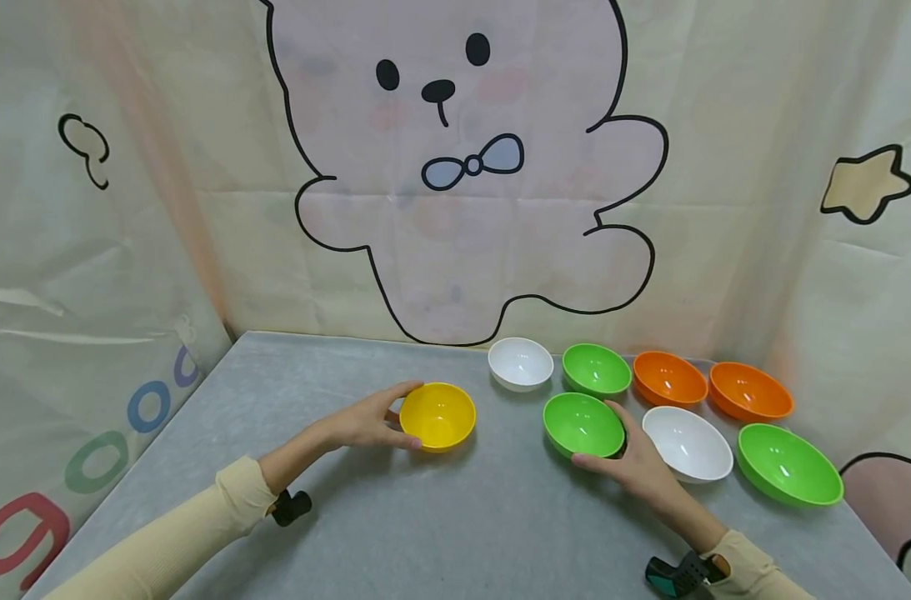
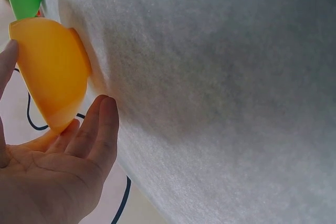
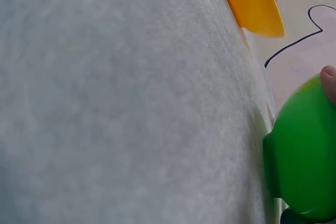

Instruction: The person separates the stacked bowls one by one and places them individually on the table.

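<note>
A yellow bowl is near the middle of the table, with my left hand holding it from its left side, thumb on the near rim and fingers round the far side. The left wrist view shows this yellow bowl from the side, the hand spread about it. To the right, my right hand grips a green bowl by its right side. In the right wrist view, only the thumb of that hand shows on the green bowl. Both bowls are upright.
Behind the held green bowl stand a small white bowl, another green bowl and two orange bowls. A larger white bowl and a large green bowl are at the right. A printed curtain borders the grey table.
</note>
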A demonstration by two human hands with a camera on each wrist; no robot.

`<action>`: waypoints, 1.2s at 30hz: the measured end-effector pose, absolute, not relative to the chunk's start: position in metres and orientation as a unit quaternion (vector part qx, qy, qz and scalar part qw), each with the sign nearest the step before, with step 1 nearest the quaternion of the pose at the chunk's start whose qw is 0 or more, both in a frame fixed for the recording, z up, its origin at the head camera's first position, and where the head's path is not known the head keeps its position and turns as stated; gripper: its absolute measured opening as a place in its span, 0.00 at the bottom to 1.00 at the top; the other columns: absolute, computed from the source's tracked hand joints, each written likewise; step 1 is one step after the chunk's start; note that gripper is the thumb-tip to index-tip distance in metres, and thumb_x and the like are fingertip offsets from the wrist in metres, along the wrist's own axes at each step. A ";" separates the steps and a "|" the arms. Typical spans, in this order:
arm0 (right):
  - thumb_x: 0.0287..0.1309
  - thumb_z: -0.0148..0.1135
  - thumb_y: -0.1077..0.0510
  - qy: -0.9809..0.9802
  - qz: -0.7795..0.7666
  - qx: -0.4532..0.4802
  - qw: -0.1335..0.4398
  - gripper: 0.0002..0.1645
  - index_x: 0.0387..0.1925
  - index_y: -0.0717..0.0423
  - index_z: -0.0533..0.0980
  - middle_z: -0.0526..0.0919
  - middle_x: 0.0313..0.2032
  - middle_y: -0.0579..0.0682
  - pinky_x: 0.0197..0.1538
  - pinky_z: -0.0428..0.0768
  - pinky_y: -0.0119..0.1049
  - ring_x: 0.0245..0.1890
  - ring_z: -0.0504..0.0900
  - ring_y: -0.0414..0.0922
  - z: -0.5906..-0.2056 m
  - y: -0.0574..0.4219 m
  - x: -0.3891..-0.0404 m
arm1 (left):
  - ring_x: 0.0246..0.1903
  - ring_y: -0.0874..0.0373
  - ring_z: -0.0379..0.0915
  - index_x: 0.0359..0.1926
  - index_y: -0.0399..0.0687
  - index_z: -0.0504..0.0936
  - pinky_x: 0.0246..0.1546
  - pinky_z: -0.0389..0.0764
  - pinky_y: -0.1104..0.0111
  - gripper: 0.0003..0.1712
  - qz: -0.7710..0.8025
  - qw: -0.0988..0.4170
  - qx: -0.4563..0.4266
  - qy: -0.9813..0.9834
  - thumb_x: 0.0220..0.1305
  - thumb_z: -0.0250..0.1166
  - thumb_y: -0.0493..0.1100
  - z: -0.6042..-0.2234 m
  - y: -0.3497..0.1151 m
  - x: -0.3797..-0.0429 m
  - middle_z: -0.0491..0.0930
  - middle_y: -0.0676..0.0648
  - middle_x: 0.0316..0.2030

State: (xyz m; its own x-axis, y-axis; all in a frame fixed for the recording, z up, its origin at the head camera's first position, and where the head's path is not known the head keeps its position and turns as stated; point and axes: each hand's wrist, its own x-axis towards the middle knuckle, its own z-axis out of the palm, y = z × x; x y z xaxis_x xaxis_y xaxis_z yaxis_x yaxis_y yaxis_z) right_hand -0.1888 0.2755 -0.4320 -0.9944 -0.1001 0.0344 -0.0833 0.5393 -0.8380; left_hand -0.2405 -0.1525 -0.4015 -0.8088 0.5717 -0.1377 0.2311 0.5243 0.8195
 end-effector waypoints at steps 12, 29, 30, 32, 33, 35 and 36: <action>0.51 0.81 0.50 0.880 -0.472 -0.053 0.013 0.66 0.77 0.66 0.47 0.60 0.70 0.68 0.66 0.64 0.64 0.65 0.64 0.63 -0.432 0.276 -0.187 | 0.57 0.39 0.74 0.79 0.43 0.54 0.56 0.78 0.50 0.54 0.419 0.194 0.234 0.856 0.61 0.77 0.46 -0.401 -0.152 -0.240 0.57 0.34 0.73; 0.52 0.80 0.47 0.889 -0.454 -0.052 0.022 0.67 0.77 0.65 0.46 0.59 0.70 0.69 0.66 0.63 0.66 0.66 0.63 0.64 -0.433 0.279 -0.186 | 0.58 0.40 0.74 0.79 0.45 0.54 0.58 0.76 0.49 0.54 0.424 0.198 0.225 0.854 0.61 0.77 0.46 -0.402 -0.150 -0.240 0.57 0.37 0.74; 0.52 0.80 0.48 0.888 -0.456 -0.053 0.023 0.67 0.77 0.65 0.46 0.58 0.70 0.69 0.66 0.63 0.66 0.66 0.63 0.64 -0.433 0.279 -0.186 | 0.59 0.40 0.73 0.79 0.45 0.54 0.59 0.76 0.50 0.54 0.427 0.199 0.225 0.853 0.61 0.77 0.47 -0.402 -0.150 -0.240 0.57 0.38 0.75; 0.52 0.80 0.48 0.886 -0.461 -0.054 0.024 0.67 0.77 0.65 0.46 0.58 0.70 0.69 0.66 0.62 0.66 0.66 0.62 0.64 -0.433 0.280 -0.186 | 0.60 0.39 0.71 0.80 0.44 0.53 0.60 0.75 0.49 0.55 0.430 0.197 0.226 0.851 0.61 0.77 0.46 -0.402 -0.149 -0.240 0.56 0.40 0.75; 0.52 0.80 0.49 0.885 -0.462 -0.056 0.024 0.66 0.77 0.65 0.46 0.58 0.70 0.69 0.66 0.62 0.66 0.66 0.62 0.64 -0.433 0.280 -0.186 | 0.62 0.39 0.70 0.80 0.44 0.52 0.61 0.74 0.49 0.55 0.433 0.195 0.228 0.850 0.61 0.77 0.46 -0.403 -0.148 -0.240 0.55 0.40 0.76; 0.52 0.79 0.49 0.883 -0.464 -0.058 0.024 0.66 0.77 0.65 0.45 0.58 0.70 0.69 0.67 0.62 0.66 0.66 0.62 0.64 -0.433 0.281 -0.186 | 0.64 0.38 0.68 0.80 0.43 0.51 0.62 0.72 0.48 0.57 0.436 0.190 0.232 0.848 0.60 0.77 0.47 -0.403 -0.147 -0.240 0.54 0.41 0.76; 0.53 0.79 0.49 0.884 -0.464 -0.058 0.025 0.66 0.77 0.65 0.45 0.58 0.70 0.69 0.66 0.62 0.66 0.66 0.62 0.64 -0.433 0.281 -0.186 | 0.64 0.37 0.67 0.80 0.42 0.51 0.62 0.72 0.48 0.57 0.436 0.188 0.234 0.849 0.60 0.77 0.47 -0.404 -0.146 -0.240 0.53 0.41 0.77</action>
